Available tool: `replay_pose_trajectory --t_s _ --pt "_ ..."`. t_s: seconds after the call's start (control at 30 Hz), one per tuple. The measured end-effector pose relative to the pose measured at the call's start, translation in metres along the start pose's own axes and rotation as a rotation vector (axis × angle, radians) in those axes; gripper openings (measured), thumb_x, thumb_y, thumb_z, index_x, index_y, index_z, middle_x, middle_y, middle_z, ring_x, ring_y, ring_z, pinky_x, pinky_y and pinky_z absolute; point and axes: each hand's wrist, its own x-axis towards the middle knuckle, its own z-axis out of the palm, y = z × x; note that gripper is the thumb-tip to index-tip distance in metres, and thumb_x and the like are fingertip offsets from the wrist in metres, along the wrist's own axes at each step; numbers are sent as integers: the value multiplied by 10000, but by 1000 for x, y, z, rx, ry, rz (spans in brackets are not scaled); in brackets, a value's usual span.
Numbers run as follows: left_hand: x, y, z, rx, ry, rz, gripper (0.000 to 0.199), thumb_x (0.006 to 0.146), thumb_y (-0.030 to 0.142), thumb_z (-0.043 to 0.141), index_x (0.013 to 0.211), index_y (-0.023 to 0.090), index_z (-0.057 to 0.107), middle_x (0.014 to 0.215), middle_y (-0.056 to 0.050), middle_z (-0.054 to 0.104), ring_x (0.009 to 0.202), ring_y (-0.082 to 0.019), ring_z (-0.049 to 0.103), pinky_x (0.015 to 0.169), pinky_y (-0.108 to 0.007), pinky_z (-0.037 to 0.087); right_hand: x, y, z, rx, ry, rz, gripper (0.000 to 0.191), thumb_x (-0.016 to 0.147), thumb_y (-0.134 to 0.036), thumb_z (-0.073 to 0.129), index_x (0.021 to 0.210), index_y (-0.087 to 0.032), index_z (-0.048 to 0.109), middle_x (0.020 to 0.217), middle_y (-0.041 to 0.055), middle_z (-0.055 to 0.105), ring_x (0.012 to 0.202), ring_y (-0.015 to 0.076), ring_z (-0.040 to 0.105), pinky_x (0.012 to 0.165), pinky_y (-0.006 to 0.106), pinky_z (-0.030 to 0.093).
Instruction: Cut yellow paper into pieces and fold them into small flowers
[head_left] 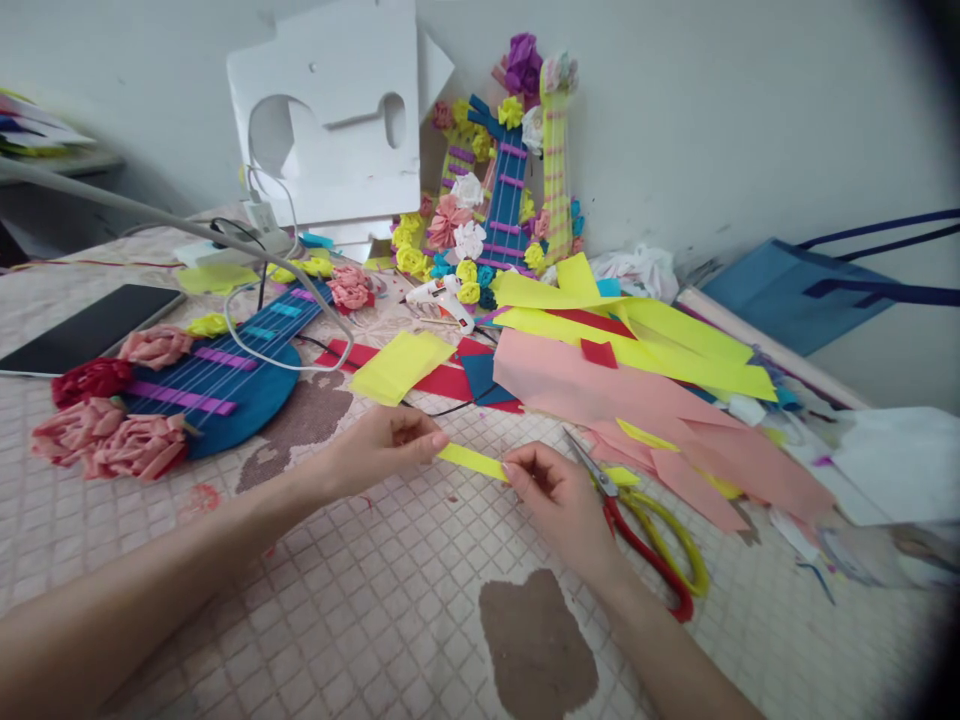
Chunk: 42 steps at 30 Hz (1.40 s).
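Note:
A narrow yellow paper strip (474, 460) is stretched between my two hands above the table. Its left end is pinched by my left hand (397, 440), and my right hand (544, 487) pinches the right end. Just right of my right hand lie scissors (637, 515) with one red and one yellow handle loop, their blades slightly apart. Beyond the strip, a small stack of yellow paper pieces (403, 366) rests on red paper (457, 385). A blue paper guitar (255, 385) with paper roses lies flat to the left.
Pink and yellow paper sheets (600, 370) spread over the right side. At the back are a white glue gun (442, 295), flower-covered paper guitars (510, 190) and a white foam board (337, 90). A tablet (90, 325) lies left, near a white lamp arm and cable (300, 365).

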Motion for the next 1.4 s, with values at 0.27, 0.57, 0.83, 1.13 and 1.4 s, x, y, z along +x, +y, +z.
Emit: replay_pose_trajectory --t_s 0.27,0.57,0.83,1.13,1.4 --pt "0 -1 -8 33 -44 -11 278 813 403 561 736 143 619 614 13 592 568 -92 517 530 -198 408 0 2 -4 -6 16 -16 151 850 -321 544 789 -193 598 659 -15 561 610 132 499 550 244 392" --pt "6 22 9 274 47 111 195 805 328 559 834 161 657 748 -19 661 674 -125 567 598 -231 409 -1 -2 -2 -22 -17 -38 135 849 -281 533 775 -188 595 646 -22 547 583 117 468 530 232 364" --pt "8 29 5 171 -206 33 195 797 312 543 812 152 652 665 7 605 584 -101 499 523 -205 354 -5 -5 -14 -25 17 -97 110 846 -259 536 812 -197 620 689 -8 586 622 129 509 561 247 398" --pt "46 39 43 -102 -61 -19 220 732 232 599 930 137 601 587 54 511 538 -86 479 496 -187 349 -51 21 -90 -328 342 -53 170 860 -363 531 871 -213 611 797 38 642 703 177 600 633 299 469" --pt "83 54 128 85 15 37 278 728 91 550 1003 128 563 600 44 551 540 -103 526 502 -197 388 -77 55 -116 -828 161 66 241 790 -390 598 938 -217 518 856 40 625 754 212 600 586 298 436"
